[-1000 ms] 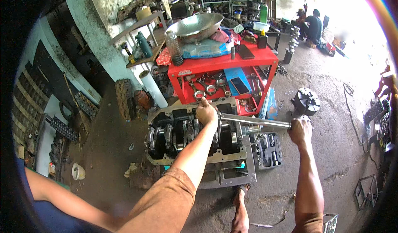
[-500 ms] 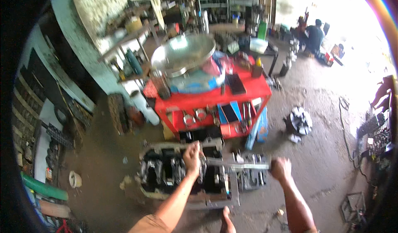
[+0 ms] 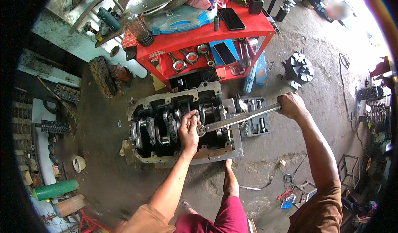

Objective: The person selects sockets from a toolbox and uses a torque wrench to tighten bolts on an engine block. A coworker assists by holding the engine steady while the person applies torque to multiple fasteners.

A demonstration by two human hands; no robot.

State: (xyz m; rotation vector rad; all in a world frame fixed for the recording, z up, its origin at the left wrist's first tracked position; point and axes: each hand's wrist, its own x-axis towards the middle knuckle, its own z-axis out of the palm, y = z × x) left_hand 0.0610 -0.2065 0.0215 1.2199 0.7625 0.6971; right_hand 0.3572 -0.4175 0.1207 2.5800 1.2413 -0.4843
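Note:
An engine block point(image 3: 141, 156) lies on the floor in front of me, its open side up with the crankshaft point(image 3: 171, 125) and bearing caps showing. A long metal torque wrench point(image 3: 244, 117) reaches across its right half, the head low over the crankshaft. At that head is my left hand point(image 3: 189, 134), fingers closed together against it; the socket and bolt beneath are hidden. My right hand point(image 3: 291, 105) is wrapped round the handle's far end, out past the block's right side. Under the wrench, an open socket set case point(image 3: 259, 125) sits beside the block.
Behind the block stands a red tool cart point(image 3: 174, 46) with connecting rods point(image 3: 191, 58) and phones on it. A finned round metal part point(image 3: 299, 68) is on the floor at right. Farther left lie a green cylinder point(image 3: 56, 189) and a white pot point(image 3: 78, 164). My bare foot point(image 3: 229, 163) touches the block's near edge.
The wrench handle has swung away from me with my right hand, from nearly level to slanting up rightward. My left hand stays at the wrench head. The view has tilted down.

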